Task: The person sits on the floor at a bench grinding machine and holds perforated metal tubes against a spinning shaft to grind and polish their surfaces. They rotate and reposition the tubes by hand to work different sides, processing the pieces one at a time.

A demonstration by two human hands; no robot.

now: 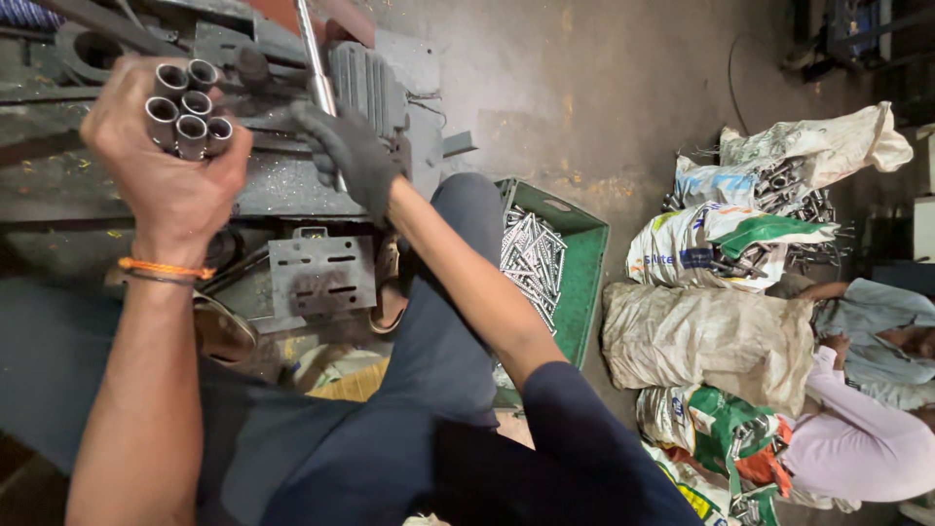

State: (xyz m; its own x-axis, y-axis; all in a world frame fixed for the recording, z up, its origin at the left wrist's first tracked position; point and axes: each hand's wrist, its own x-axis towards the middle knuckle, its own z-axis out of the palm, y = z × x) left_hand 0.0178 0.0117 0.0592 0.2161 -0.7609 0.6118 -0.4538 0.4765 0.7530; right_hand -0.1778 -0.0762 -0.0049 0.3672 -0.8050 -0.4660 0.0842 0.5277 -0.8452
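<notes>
Left hand bare, fingers curled tight around bundle of short steel tubes, open ends facing camera, raised over grey machine. Right hand in dark glove, fingers wrapped round shiny lever rod. Green crate of cut metal pieces beside knee. Filled sacks on concrete floor; another person sits at right.

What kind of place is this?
Probably a small metal workshop. The left hand holds a bundle of short steel tubes at a grimy machine, beside a green crate of metal pieces.
</notes>
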